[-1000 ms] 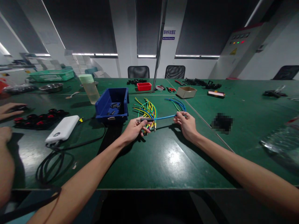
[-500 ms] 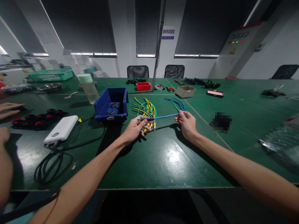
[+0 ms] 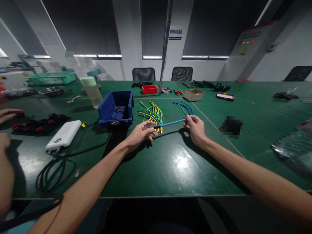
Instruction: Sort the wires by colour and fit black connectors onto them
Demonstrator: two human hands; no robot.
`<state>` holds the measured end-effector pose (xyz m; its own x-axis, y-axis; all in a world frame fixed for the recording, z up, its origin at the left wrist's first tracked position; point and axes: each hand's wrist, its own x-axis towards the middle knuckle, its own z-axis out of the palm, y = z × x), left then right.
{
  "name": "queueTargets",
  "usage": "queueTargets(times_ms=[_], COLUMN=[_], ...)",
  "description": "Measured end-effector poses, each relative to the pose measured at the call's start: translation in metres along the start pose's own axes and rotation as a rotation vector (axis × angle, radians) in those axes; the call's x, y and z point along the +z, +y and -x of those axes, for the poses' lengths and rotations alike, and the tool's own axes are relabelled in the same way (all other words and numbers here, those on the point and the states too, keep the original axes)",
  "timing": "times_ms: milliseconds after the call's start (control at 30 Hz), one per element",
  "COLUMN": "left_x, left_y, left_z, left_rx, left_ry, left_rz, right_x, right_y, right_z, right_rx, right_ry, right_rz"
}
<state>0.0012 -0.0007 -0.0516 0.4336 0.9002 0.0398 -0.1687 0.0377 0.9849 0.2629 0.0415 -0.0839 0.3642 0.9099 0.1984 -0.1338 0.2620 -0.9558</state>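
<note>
A blue wire (image 3: 173, 122) is stretched between my two hands above the green table. My left hand (image 3: 138, 135) is closed around its left end, where a black sleeve (image 3: 156, 125) covers the wire; fingers hide part of that end. The right end is pinched between thumb and fingertips of my right hand (image 3: 197, 130). Behind my left hand lies a bunch of yellow-green wires (image 3: 159, 113) with metal ends. Several more blue wires (image 3: 187, 107) lie just beyond my right hand. A blue bin (image 3: 103, 112) with small black pieces inside stands to the left.
A white power bank (image 3: 64, 134) with black cables and a bottle (image 3: 92, 92) stand left. At the left edge, another person's hand (image 3: 9, 115) rests near black-and-red parts (image 3: 40, 125). A red tray (image 3: 149, 89), a cardboard box (image 3: 194, 95) and a pole (image 3: 165, 48) are farther back.
My left hand has shifted slightly, with its fingers now covering more of the wire's left end and the sleeve. My right hand has barely moved.
</note>
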Motion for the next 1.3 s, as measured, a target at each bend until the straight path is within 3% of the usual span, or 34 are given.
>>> queueTargets(times_ms=[167, 333, 767, 1300], left_x=[0.006, 0.011, 0.014, 0.015], left_y=[-0.001, 0.001, 0.001, 0.001], left_z=[0.005, 0.008, 0.005, 0.006], left_rx=[-0.106, -0.122, -0.183, -0.19], left_ry=[-0.099, -0.147, -0.078, -0.116], left_rz=[-0.077, -0.074, 0.173, 0.188], right_x=[0.0, 0.0, 0.007, 0.009], right_y=[0.0, -0.001, -0.006, -0.008], right_z=[0.001, 0.0, 0.011, 0.016], right_rx=[0.034, 0.078, 0.116, 0.102], right_ry=[-0.029, -0.031, -0.035, -0.057], right_rz=[-0.053, -0.064, -0.047, -0.014])
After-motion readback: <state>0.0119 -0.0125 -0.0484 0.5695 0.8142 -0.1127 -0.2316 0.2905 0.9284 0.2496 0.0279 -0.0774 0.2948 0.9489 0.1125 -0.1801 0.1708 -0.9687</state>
